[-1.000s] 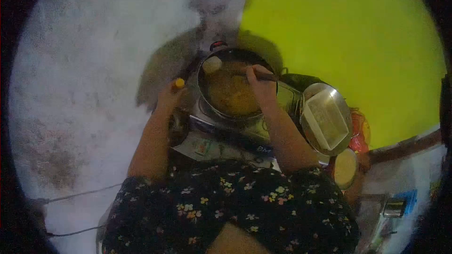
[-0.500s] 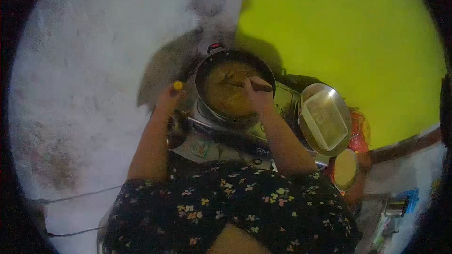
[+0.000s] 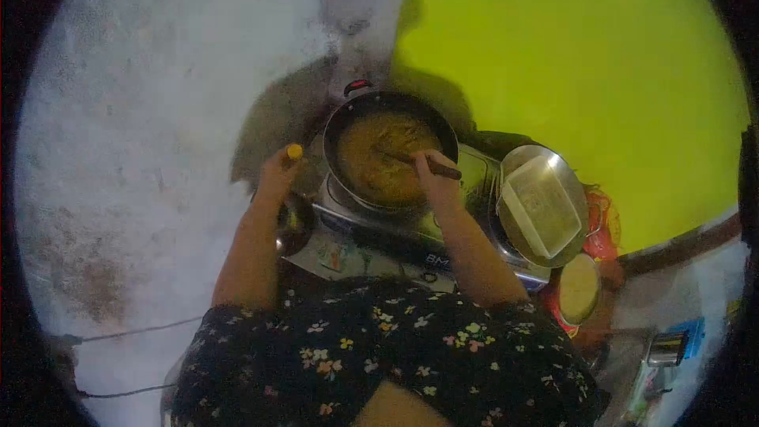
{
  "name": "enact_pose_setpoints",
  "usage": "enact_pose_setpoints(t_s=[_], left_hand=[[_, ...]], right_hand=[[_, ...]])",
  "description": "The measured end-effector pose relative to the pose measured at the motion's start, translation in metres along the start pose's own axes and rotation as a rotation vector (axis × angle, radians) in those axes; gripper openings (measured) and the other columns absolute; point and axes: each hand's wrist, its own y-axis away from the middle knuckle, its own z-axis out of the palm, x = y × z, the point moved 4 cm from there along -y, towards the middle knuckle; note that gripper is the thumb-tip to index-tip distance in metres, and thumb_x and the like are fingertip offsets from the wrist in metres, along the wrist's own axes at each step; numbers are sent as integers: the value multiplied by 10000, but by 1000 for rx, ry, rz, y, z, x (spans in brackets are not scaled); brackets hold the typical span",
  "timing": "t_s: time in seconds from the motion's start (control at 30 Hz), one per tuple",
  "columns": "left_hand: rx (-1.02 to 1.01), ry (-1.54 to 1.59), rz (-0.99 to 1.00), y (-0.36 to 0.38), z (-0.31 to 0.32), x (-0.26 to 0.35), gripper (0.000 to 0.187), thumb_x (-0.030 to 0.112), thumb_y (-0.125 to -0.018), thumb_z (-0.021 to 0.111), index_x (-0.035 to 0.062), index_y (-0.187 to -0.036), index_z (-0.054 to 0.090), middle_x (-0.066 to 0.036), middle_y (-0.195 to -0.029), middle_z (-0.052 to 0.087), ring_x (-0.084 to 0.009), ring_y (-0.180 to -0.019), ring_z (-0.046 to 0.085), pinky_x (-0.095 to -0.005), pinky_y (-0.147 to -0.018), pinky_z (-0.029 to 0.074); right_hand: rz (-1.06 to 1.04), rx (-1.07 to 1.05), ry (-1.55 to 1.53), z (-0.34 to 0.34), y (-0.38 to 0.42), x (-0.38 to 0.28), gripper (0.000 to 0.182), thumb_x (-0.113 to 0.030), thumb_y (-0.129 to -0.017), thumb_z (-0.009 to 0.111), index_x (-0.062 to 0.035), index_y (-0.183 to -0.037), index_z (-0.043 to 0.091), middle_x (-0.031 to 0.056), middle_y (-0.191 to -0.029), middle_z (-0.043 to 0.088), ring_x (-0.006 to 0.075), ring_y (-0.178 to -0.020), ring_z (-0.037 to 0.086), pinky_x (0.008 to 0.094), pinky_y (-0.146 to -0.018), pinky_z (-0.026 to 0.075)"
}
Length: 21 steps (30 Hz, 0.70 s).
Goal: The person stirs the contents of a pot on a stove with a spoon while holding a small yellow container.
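A deep dark wok (image 3: 330, 142) sits on the gas stove, holding a yellow-brown saucy dish (image 3: 371, 138). My right hand (image 3: 432, 174) is over the wok's right side, closed around a dark-handled cooking utensil (image 3: 448, 169). That utensil slants left into the food, where its tip is hidden. Left of the wok, my left hand (image 3: 274, 174) is closed on an object with a round yellow end (image 3: 294, 152); I cannot tell what kind it is. A red-and-black side handle (image 3: 357, 87) shows at the wok's far rim.
The stove (image 3: 379, 241) stands near the wall corner. On its right side rests a round metal pan (image 3: 581, 190) with a pale rectangular tray (image 3: 545, 205) in it. A round pale lid (image 3: 579, 291) and red plastic (image 3: 605, 229) lie beyond. A dark bowl (image 3: 296, 225) sits by my left forearm.
My right hand and its utensil have shifted slightly downward over the food. The left hand has moved a little left and down. The whole view has shifted slightly.
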Motion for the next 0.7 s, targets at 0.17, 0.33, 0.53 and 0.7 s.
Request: enact_pose_setpoints(t_s=[0.17,0.33,0.53,0.7], left_hand=[[-39,72,12,1,0,0,545,355,-815,733,21,-1221,590,-191,-1192,623,-331,-1132,582,-412,-971,440],[17,-25,16,-2,1,-6,582,401,-804,736,27,-1224,587,-189,-1204,615,-319,-1142,575,-403,-982,430],[-26,51,-14,-1,-3,-3,594,408,-800,738,29,-1232,586,-187,-1215,612,-318,-1154,572,-401,-989,427],[-50,108,-41,1,-3,1,571,357,-799,753,32,-1237,585,-175,-1214,617,-291,-1148,578,-397,-976,435]], right_hand=[[-93,71,-51,3,-14,69,135,-114,-910,614,11,-934,657,87,-873,672,129,-760,634,289,-696,520],[91,18,-28,-9,-11,22,174,-157,-921,612,3,-949,673,89,-877,676,163,-736,657,313,-704,531],[130,72,-151,-14,1,-5,245,-232,-943,589,-9,-970,687,94,-833,673,159,-701,657,309,-638,523],[49,85,-194,-20,-3,1,245,-228,-942,590,-5,-973,685,90,-824,664,157,-706,654,308,-652,523]])
